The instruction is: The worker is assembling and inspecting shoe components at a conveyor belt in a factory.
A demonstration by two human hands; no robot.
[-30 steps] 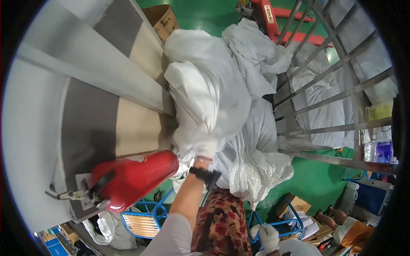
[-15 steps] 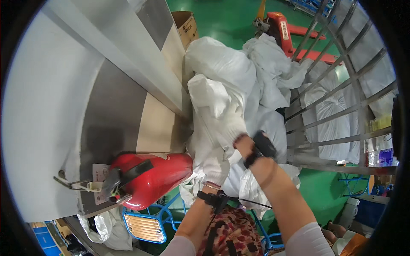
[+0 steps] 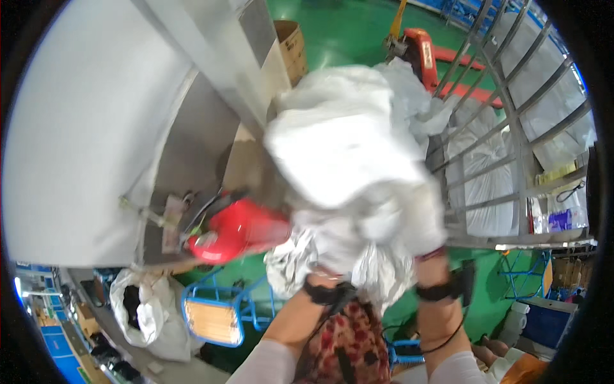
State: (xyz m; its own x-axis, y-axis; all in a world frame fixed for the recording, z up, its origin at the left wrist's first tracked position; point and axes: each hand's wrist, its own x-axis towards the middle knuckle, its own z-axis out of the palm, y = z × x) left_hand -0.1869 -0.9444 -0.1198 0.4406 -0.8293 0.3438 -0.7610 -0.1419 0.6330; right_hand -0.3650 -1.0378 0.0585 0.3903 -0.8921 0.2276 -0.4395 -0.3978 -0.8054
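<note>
A bulky white sack point(image 3: 342, 150), smeared by motion, is lifted up before me. My left hand point(image 3: 336, 246), in a white knit glove, grips the near lower part of this sack. At its right side my right hand point(image 3: 423, 221), gloved likewise, is closed on the same cloth. Blur and folds hide most of the fingers. Dark straps circle both wrists. Below and between the hands hangs loose, crumpled white sack cloth point(image 3: 384, 275).
Close on the left a red fire extinguisher point(image 3: 246, 230) stands by the wall. A metal rack point(image 3: 521, 141) with white sacks is on the right. Behind are a red pallet jack point(image 3: 422, 54) and a cardboard box point(image 3: 291, 51). A blue-framed stool point(image 3: 214, 317) stands at lower left.
The sack has been raised toward me off the pile and now covers more of the view. My right hand has moved right and slightly down; the view has shifted a little.
</note>
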